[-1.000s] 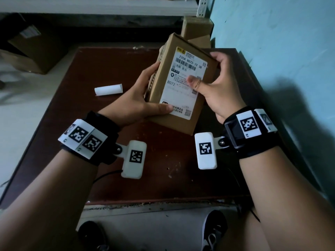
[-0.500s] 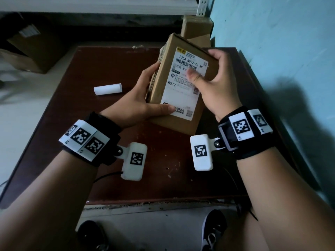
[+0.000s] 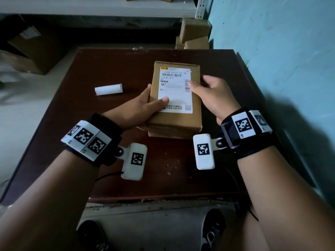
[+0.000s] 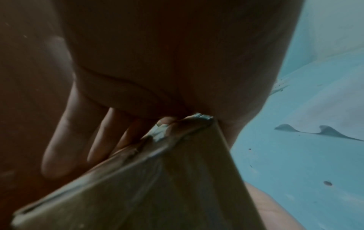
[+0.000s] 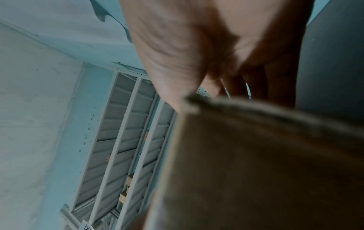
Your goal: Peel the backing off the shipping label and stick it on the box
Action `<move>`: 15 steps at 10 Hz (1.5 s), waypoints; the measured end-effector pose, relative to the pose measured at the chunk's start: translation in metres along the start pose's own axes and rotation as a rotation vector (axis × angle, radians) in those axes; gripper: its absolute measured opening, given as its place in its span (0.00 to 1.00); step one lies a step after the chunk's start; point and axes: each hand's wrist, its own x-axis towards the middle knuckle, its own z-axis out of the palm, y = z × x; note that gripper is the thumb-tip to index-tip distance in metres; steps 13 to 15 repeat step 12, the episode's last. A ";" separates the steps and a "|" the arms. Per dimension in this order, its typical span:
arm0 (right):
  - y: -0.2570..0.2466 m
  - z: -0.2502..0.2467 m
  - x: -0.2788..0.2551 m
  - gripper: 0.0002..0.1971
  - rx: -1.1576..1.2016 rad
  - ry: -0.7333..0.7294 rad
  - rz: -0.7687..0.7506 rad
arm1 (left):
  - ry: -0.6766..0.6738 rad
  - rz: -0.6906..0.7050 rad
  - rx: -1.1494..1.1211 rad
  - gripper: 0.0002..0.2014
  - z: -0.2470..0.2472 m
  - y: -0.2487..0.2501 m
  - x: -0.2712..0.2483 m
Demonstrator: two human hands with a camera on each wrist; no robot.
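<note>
- Lowered since a second ago, the box (image 3: 176, 98) now sits flat, or nearly so, on the dark brown table (image 3: 101, 134) instead of being held up tilted; the right thumb has left the middle of the label for its right edge.
- Table: hard, matt, scuffed wood-look top, firm enough to press against.
- Box: plain brown cardboard, rectangular, stiff-sided with taped seams; by its look it is light, though the flaps seen in the left wrist view are a little crumpled. Best held by the long side walls, where the board will not buckle.
- Shipping label (image 3: 175, 90): thin white printed paper, already stuck flat across the box's top face, with barcode at the far end. Smooth and slightly glossy, it may crease or trap bubbles, so I judge flat rubbing from centre to edge suits it.
- Left hand (image 3: 143, 107): clamped on the box's left side, thumb lying on the label's lower left.
- Right hand (image 3: 210, 95): fingers spread and relaxed beside the box's right wall, thumb tip touching the label's edge, gripping nothing.
- Curled white backing (image 3: 108, 89): a loose paper roll lying on the table well left of the box.
</note>
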 end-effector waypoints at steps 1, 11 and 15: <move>-0.001 0.004 -0.002 0.14 -0.033 -0.071 0.005 | 0.090 -0.087 0.076 0.30 0.000 -0.001 0.001; -0.019 0.004 -0.009 0.38 -0.583 -0.134 0.007 | 0.330 0.107 0.552 0.36 0.004 0.014 -0.001; -0.036 0.007 -0.016 0.37 -0.644 -0.156 -0.044 | 0.292 0.096 0.620 0.35 0.002 0.028 -0.006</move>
